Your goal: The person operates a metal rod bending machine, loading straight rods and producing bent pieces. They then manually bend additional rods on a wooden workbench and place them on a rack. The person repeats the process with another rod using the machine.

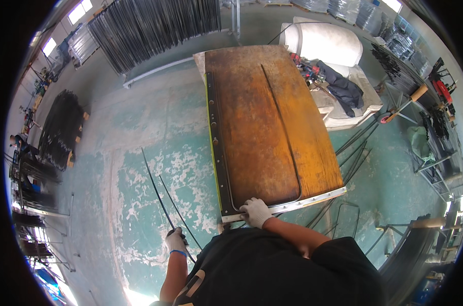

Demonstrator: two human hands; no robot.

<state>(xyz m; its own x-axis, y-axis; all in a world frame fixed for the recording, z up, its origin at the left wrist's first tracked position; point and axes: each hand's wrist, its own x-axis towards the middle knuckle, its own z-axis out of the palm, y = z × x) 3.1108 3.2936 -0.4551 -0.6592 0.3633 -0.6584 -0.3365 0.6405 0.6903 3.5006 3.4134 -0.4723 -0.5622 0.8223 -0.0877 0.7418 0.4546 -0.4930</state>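
Note:
My left hand [176, 241], in a white knit glove, is closed round a long thin dark rod [155, 187] at the lower left. A second dark rod [177, 208] slants beside it, and whether the hand also holds that one I cannot tell. My right hand [256, 212], gloved too, rests at the near left corner of a wooden-topped workbench [262, 126]. Its fingers are on the bent corner of a U-shaped metal rod [295, 168] lying on the top. A black strip with holes and a yellow edge [216, 153] runs down the bench's left side; a pale metal bar [308, 201] lines its near edge.
Behind the bench hang many dark rods [155, 34] on a rack. At the right stand a padded stack [346, 118] with tools and a dark garment [340, 86], loose rods [355, 153] and a bent frame [348, 204]. A person [21, 144] is at the far left.

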